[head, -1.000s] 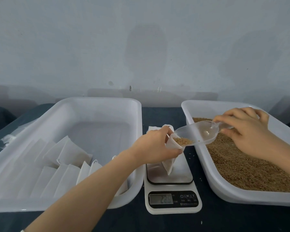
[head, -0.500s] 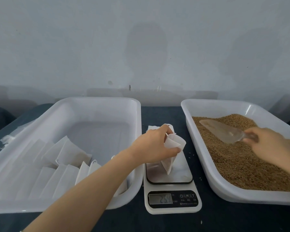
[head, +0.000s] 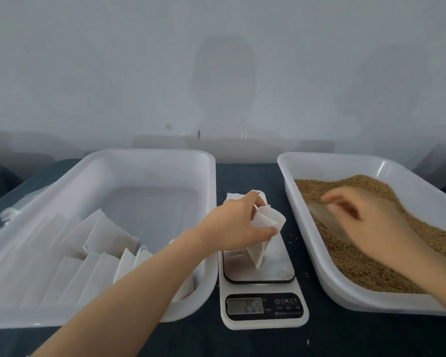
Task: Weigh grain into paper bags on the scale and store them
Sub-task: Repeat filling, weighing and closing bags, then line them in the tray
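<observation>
**Figure.** Grain-weighing station, seen from the head camera. We place each item relative to the left-hand grip on the bag.

A pale, matt plastered wall (head: 113, 73) with faint stains fills the background well beyond the grip. Under everything lies a dark blue-green table (head: 245, 173), apparently cloth-covered.

Left of the grip stands the left tray (head: 152, 153), a smooth white rectangular plastic tray with rounded corners. Its near half holds filled bags (head: 108, 235), which are flat white paper pouches overlapping in rows. Right of the grip stands the right tray (head: 332, 157), of the same make, with brown granular grain (head: 366, 269) heaped towards its far side.

Directly below the grip sits the scale (head: 264, 323). It is white, with a glossy rounded platform and a dark panel whose lit digits we cannot read with certainty.

The left hand (head: 232, 225) pinches the rim of the paper bag (head: 265, 228) between thumb and curled fingers, holding its mouth agape. The bag is thin, creased and white, and its lower corner rests on the platform.

The right hand (head: 379, 222), well right of the grip, is blurred above the grain. It covers the handle end of a translucent scoop (head: 327, 220), and we cannot tell how its fingers close.

Just behind the grip lies a stack of flat bags (head: 233, 195). Stray grains (head: 292, 237) dot the table just right of it.
</observation>
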`<state>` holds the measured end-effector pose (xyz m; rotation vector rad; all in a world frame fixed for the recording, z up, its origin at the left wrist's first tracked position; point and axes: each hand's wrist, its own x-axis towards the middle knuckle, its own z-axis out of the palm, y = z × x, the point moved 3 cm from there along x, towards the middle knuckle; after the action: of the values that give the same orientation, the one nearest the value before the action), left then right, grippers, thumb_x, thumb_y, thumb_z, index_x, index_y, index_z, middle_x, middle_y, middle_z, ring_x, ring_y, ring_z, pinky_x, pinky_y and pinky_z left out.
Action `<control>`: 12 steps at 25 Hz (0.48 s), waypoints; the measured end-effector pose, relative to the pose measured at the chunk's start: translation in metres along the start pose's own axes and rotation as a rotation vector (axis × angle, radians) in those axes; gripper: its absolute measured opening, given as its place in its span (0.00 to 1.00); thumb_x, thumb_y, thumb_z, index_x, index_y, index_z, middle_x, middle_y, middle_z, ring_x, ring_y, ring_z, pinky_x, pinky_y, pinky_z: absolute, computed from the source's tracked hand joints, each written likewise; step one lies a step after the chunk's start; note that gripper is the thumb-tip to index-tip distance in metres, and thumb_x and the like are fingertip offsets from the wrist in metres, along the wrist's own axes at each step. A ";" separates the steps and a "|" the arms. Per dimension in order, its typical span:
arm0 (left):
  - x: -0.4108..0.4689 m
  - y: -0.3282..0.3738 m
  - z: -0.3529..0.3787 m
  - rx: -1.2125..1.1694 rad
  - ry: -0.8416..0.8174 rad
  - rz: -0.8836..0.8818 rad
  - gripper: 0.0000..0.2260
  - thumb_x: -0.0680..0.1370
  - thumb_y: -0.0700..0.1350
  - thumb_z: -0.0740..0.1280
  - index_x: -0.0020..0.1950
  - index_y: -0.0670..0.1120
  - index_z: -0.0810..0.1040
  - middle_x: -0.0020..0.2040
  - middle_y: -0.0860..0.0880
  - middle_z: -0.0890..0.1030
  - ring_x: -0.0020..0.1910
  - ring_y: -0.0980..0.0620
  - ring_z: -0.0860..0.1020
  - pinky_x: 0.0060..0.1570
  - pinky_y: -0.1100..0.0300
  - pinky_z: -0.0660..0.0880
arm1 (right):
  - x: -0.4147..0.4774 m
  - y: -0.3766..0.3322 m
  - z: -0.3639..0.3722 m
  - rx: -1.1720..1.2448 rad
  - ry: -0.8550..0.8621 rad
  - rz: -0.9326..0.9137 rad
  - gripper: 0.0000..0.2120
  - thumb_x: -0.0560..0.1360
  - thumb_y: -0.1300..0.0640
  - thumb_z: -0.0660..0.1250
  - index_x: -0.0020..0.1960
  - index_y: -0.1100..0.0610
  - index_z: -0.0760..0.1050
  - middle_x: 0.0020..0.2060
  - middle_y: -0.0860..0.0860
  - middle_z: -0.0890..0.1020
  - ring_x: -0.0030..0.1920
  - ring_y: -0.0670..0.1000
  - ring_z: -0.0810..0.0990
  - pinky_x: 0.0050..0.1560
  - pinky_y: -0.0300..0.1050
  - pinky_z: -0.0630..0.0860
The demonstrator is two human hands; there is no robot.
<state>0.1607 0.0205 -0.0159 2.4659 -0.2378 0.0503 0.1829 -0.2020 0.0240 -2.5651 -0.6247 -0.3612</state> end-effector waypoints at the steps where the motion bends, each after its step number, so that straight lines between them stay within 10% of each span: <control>1: 0.000 0.001 -0.001 -0.001 -0.003 -0.002 0.17 0.72 0.60 0.67 0.55 0.58 0.65 0.51 0.57 0.77 0.48 0.54 0.78 0.49 0.56 0.78 | -0.002 -0.023 0.006 0.073 -0.084 -0.065 0.12 0.74 0.46 0.60 0.57 0.40 0.73 0.44 0.35 0.78 0.40 0.39 0.79 0.39 0.33 0.76; 6: -0.003 0.001 -0.003 -0.085 -0.032 0.015 0.12 0.74 0.55 0.62 0.56 0.57 0.68 0.48 0.60 0.77 0.44 0.60 0.77 0.43 0.63 0.73 | 0.006 -0.057 0.049 0.095 -0.317 -0.085 0.04 0.78 0.48 0.62 0.50 0.45 0.75 0.28 0.42 0.76 0.28 0.37 0.74 0.29 0.32 0.69; 12: 0.005 -0.009 -0.005 -0.121 0.002 0.011 0.19 0.77 0.41 0.65 0.67 0.52 0.70 0.50 0.58 0.78 0.51 0.59 0.75 0.47 0.74 0.69 | 0.018 -0.043 0.043 0.197 -0.201 -0.064 0.05 0.76 0.55 0.66 0.43 0.46 0.78 0.36 0.42 0.81 0.37 0.39 0.77 0.37 0.31 0.71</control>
<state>0.1668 0.0294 -0.0168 2.3445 -0.2457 0.0422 0.1831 -0.1397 0.0099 -2.4129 -0.7748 -0.0577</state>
